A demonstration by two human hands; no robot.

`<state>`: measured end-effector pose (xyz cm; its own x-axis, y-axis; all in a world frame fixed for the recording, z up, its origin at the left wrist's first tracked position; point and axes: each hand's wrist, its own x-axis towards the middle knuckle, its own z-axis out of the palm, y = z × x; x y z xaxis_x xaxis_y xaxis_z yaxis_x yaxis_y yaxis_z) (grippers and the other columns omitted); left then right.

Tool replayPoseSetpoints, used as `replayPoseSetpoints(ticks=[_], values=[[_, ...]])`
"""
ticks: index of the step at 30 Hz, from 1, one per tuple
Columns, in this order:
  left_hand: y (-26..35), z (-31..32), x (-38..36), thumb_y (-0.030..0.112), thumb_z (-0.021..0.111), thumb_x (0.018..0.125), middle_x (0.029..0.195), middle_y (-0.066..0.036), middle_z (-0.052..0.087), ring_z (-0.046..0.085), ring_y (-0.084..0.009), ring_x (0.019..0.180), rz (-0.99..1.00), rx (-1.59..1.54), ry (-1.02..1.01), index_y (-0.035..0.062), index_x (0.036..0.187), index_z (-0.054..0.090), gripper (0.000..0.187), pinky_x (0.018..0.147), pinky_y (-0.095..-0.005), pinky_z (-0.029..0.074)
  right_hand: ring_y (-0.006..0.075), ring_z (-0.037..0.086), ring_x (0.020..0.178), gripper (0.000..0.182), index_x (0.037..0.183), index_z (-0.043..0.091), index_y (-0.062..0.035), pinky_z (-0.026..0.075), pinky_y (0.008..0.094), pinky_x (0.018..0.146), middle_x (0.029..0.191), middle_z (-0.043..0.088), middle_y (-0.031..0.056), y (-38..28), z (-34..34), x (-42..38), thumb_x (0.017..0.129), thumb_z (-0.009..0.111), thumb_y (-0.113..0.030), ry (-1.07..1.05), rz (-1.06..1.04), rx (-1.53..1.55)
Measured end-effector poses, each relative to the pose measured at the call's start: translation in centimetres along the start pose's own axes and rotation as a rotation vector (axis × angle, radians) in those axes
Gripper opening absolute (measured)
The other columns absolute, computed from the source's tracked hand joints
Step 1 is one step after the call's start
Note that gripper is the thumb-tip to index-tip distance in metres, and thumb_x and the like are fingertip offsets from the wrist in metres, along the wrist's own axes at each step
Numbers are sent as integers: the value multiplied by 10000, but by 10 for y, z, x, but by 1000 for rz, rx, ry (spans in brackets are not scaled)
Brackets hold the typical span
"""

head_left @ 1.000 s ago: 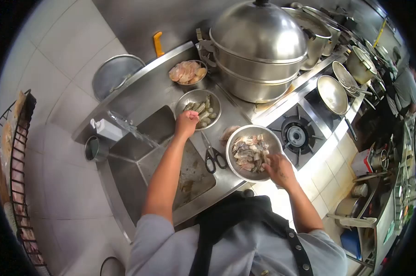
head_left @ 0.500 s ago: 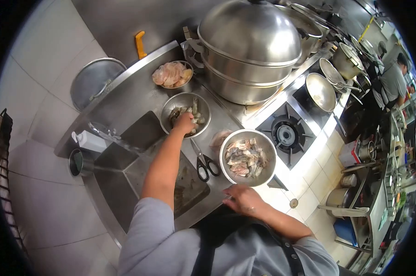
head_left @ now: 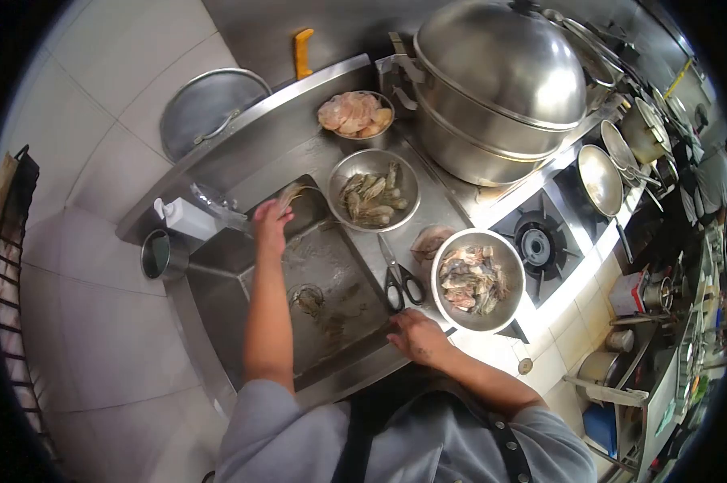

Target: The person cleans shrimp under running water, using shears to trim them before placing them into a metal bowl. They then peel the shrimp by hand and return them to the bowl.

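Note:
My left hand (head_left: 271, 229) is raised over the sink and pinches a shrimp (head_left: 289, 196), its thin feelers trailing to the right. Just right of it stands a metal bowl (head_left: 412, 187) with several grey whole shrimp (head_left: 371, 196) in it. Near the counter's front edge, my right hand (head_left: 421, 338) holds nothing that I can see; its fingers are loosely bent and apart. Black-handled scissors (head_left: 394, 278) lie just beyond its fingertips. Beside that hand, a second bowl (head_left: 518, 310) contains a heap of shrimp (head_left: 474, 280).
The steel sink (head_left: 351, 310) has wet scraps on its bottom. Behind the bowls is a pot of pale slices (head_left: 355, 114), beside a large domed steamer (head_left: 500, 88). A gas burner (head_left: 535, 245) sits to the right. A white bottle (head_left: 188, 219) and metal cup (head_left: 164, 255) line the left edge.
My left hand has come out of the shrimp bowl and moved left over the sink with a shrimp. My right hand has shifted slightly towards the scissors. The whole view has turned left.

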<state>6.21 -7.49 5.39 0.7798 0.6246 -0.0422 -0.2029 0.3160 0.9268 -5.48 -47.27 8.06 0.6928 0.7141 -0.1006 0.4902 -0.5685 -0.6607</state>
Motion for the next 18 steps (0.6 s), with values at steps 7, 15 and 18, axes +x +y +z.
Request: replayPoseSetpoints(ticks=[7,15,18], values=[[10,-109,0,48,565,768,856,-133,585,583,-238,682,-396,-51,213,-3,958,532,200,579,-362,505,383,477,1077,489,1184,465,60,472,416,858,1153,483,234,4,25,42,845,608,-260,227,189,-273],[7,-117,0,104,544,815,829,-125,571,570,-242,667,-643,-34,92,35,948,527,151,565,-384,486,399,552,1028,466,1186,439,44,482,459,838,1099,492,241,31,41,63,857,591,-248,126,455,-255],[11,-114,2,171,547,867,833,-128,573,584,-237,683,-663,10,69,34,1000,522,193,560,-375,486,406,593,952,447,1123,496,41,493,468,803,1024,562,236,35,40,70,809,628,-248,98,475,-274]])
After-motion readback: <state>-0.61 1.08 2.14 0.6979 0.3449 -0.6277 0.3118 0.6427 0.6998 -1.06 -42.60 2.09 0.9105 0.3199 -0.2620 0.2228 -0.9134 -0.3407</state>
